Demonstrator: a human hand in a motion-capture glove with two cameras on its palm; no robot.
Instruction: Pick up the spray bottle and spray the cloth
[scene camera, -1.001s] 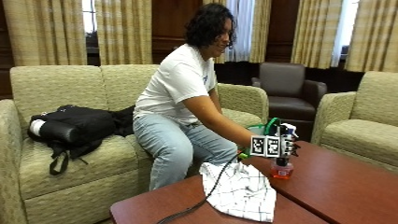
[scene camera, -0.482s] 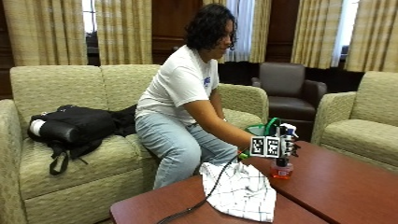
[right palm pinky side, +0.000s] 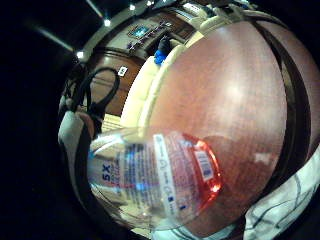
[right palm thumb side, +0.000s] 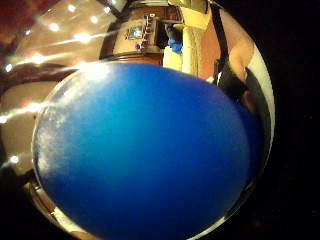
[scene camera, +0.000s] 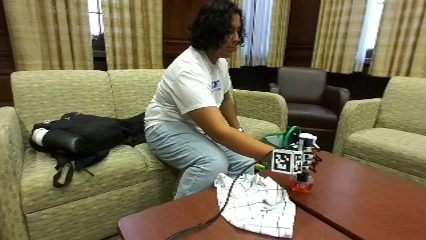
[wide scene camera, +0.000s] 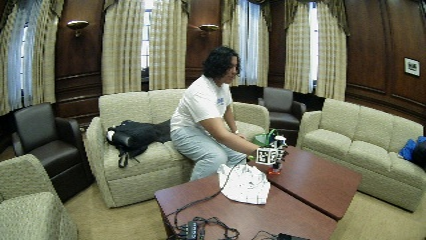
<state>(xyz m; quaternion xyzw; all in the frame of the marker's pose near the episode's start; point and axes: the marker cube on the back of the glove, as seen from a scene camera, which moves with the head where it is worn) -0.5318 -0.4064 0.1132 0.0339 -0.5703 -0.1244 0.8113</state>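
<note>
At lower centre the checked cloth (scene camera: 258, 204) lies crumpled over the table (scene camera: 373, 205) edge, presumably spread as the target. Just right of it the spray bottle (scene camera: 303, 165) stands upright, long axis vertical, red base on the wood. The gloved right hand (scene camera: 307, 159) wraps its neck; nozzle direction is unclear.

Looks like a formal lounge or reading room. Dark wood panelling (wide scene camera: 80, 65) with wall sconces (wide scene camera: 78, 24) and tall windows behind long checked curtains (wide scene camera: 143, 47). Beige sofas (wide scene camera: 136, 150) and dark leather armchairs (wide scene camera: 40, 145) grouped around low reddish wooden tables (wide scene camera: 319, 182). Framed picture (wide scene camera: 412, 66) on one wall, carpet (wide scene camera: 126, 220) underfoot.
</note>
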